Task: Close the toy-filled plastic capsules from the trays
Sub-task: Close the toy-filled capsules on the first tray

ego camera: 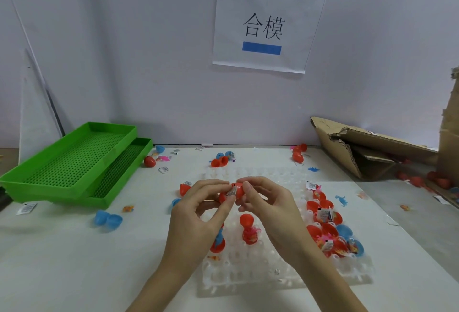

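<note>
Both hands meet above the clear plastic capsule tray (260, 279) and hold one red capsule (238, 189) between them. My left hand (201, 209) pinches its left half, where a small printed paper slip (231, 192) sticks out at the seam. My right hand (268, 204) grips the right half with thumb and fingertips. More open red capsules with toys (323, 214) stand along the tray's right side, and an open red capsule (248, 227) stands near the middle.
Two stacked green perforated trays (74, 162) sit at the left. A blue open capsule (108, 218) lies on the white table near them. Loose capsules (219, 161), slips and small toys lie at the back. Torn cardboard (372, 147) stands at the right.
</note>
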